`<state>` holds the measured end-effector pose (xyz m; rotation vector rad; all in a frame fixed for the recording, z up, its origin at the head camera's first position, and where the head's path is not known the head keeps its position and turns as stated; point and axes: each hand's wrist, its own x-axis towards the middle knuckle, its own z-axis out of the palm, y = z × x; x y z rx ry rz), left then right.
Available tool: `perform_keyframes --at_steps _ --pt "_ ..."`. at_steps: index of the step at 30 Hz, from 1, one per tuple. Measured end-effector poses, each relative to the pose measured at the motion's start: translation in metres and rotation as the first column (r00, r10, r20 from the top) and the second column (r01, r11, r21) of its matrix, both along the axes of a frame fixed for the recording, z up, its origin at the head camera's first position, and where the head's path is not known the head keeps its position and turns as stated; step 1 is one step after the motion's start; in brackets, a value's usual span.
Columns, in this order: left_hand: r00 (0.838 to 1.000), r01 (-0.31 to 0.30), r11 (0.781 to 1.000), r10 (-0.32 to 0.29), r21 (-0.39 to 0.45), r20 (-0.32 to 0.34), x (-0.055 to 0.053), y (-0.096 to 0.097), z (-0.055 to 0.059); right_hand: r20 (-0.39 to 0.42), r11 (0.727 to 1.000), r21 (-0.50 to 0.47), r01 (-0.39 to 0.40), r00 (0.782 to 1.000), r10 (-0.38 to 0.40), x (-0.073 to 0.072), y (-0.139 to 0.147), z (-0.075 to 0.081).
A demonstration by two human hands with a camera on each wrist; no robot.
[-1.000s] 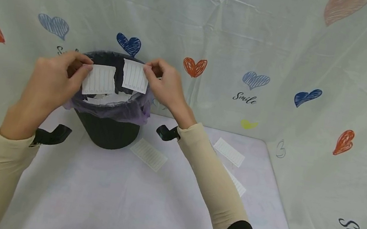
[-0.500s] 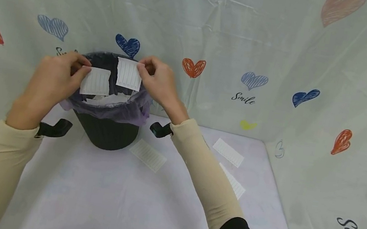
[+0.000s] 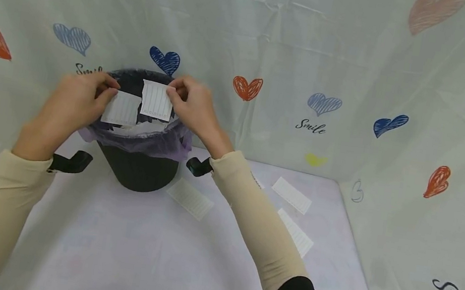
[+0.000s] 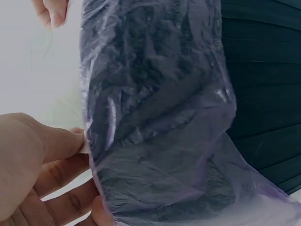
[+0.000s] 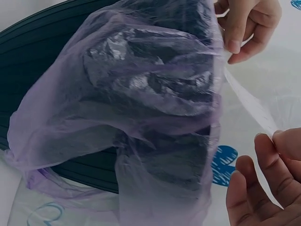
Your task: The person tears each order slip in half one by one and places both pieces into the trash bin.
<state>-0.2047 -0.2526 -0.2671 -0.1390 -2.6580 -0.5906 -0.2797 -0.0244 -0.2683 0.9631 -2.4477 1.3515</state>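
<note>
Over the mouth of a dark trash can point(image 3: 138, 171), each hand pinches a piece of white lined paper. The left hand point(image 3: 74, 101) grips its paper piece point(image 3: 121, 108) by the upper left corner, low at the rim. Thumb and fingertips of the right hand point(image 3: 194, 109) hold the other paper piece point(image 3: 157, 100) by its upper right corner, a little higher. A gap separates the two pieces. A purple plastic bag point(image 5: 155, 94) lines the can and folds down over its rim. White paper scraps point(image 3: 145, 128) lie inside. In the left wrist view the bag hides most of the left hand's paper.
Lined paper slips lie on the white table: one slip point(image 3: 191, 199) beside the can, another slip point(image 3: 291, 195) and a third slip point(image 3: 296, 233) right of the right forearm. A curtain point(image 3: 285, 32) printed with hearts stands behind and to the right.
Both paper pieces have shifted, the right hand's moving left and closer to the left hand's piece. The left hand's piece has sunk slightly toward the can's opening. Both hands keep their pinch.
</note>
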Motion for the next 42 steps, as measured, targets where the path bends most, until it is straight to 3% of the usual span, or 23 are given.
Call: perform_keyframes --at_steps 12,18,24,31,37,42 --pt "0.998 0.039 0.999 -0.039 -0.014 0.055 -0.001 -0.001 -0.003 0.015 0.996 0.081 -0.039 0.999 0.038 0.002 -0.005 -0.005" --pt "0.998 0.034 0.999 -0.035 0.016 0.048 0.002 -0.002 -0.002 0.020 0.996 0.079 -0.052 0.999 0.051 0.003 -0.004 -0.004" --pt "0.997 0.079 0.996 -0.078 0.051 -0.025 0.015 0.004 0.001 0.051 0.992 0.086 -0.088 0.995 0.084 0.002 -0.004 -0.004" --pt "0.986 0.106 0.994 -0.103 0.022 -0.128 0.026 0.022 0.006 0.039 0.996 0.052 -0.073 0.997 0.071 0.005 0.006 -0.004" --pt "0.974 0.156 0.987 -0.149 0.030 -0.172 0.033 0.040 0.008 -0.017 0.999 -0.005 -0.050 0.999 0.050 0.008 0.022 -0.006" --pt "0.950 0.232 0.972 -0.216 0.047 -0.224 0.036 0.055 0.003 -0.084 1.000 -0.006 -0.022 0.996 0.021 0.012 0.039 -0.012"
